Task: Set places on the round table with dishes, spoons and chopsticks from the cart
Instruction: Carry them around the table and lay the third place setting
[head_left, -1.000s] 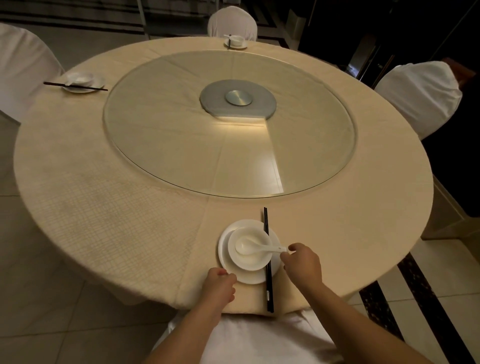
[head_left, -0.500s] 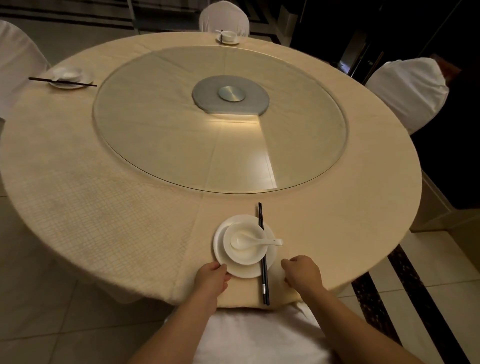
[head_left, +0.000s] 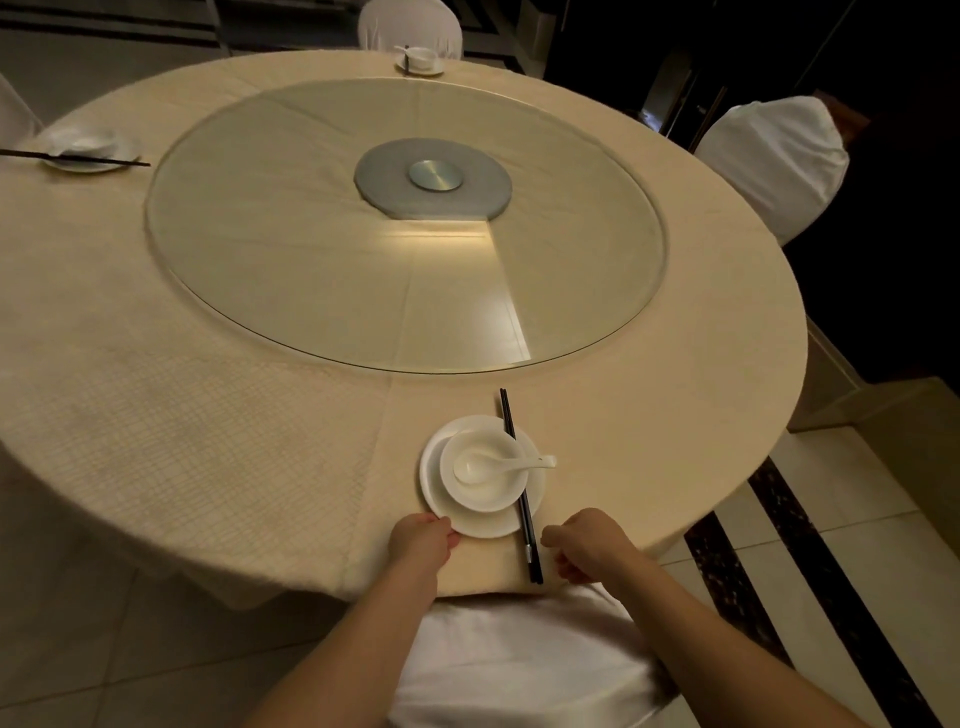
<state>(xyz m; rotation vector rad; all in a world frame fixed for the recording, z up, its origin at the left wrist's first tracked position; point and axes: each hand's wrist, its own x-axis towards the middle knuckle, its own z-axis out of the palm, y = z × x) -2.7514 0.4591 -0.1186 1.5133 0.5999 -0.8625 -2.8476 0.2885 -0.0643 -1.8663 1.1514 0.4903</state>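
On the round worktop (head_left: 260, 415), left hand (head_left: 423, 540) pinching the plate (head_left: 483, 525) should nudge gently; right hand (head_left: 587, 545) hovers curled, empty.

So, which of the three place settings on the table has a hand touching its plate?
The nearest setting: the left hand touches its plate. The left-edge setting and the far setting lie untouched.

Far-left place setting (head_left: 83, 153) blurred — chopsticks (head_left: 21, 153) cut by frame edge; left chair barely visible.
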